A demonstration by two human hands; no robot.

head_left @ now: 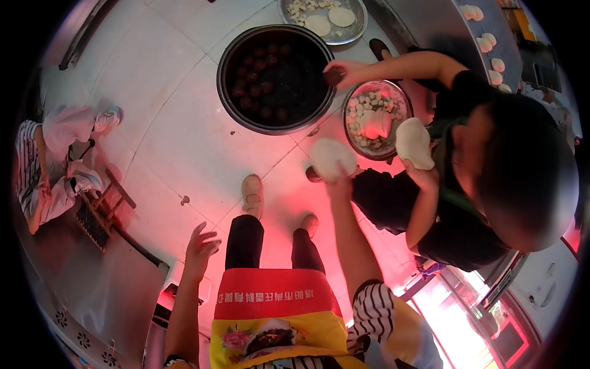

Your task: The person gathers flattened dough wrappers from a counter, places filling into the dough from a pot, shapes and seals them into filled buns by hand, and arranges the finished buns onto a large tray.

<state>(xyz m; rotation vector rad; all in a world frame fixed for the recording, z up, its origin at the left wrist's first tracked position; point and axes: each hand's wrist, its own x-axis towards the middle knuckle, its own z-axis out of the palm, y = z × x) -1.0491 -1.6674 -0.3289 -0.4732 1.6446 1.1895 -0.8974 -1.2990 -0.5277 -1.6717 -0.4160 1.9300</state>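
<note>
My right hand (337, 179) holds a round, flat dough wrapper (330, 154) by its near edge, over the floor beside a metal bowl (410, 106). That bowl contains floured dough pieces and a stack of flat wrappers (375, 123). My left hand (201, 246) is raised to the left with fingers apart and nothing in it. Beyond my feet stands a big dark pot (224, 101) with several dark round balls (255, 74) inside. A co-worker on the right holds another dough wrapper (413, 142) in one hand and a dark ball (334, 76) above the pot's rim in the other.
A second metal bowl (362, 27) with dough pieces and flat rounds is behind the pot. Pale dough balls (485, 43) line a counter at the upper right. Another person (37, 166) sits at the far left near a small wooden stool (107, 209).
</note>
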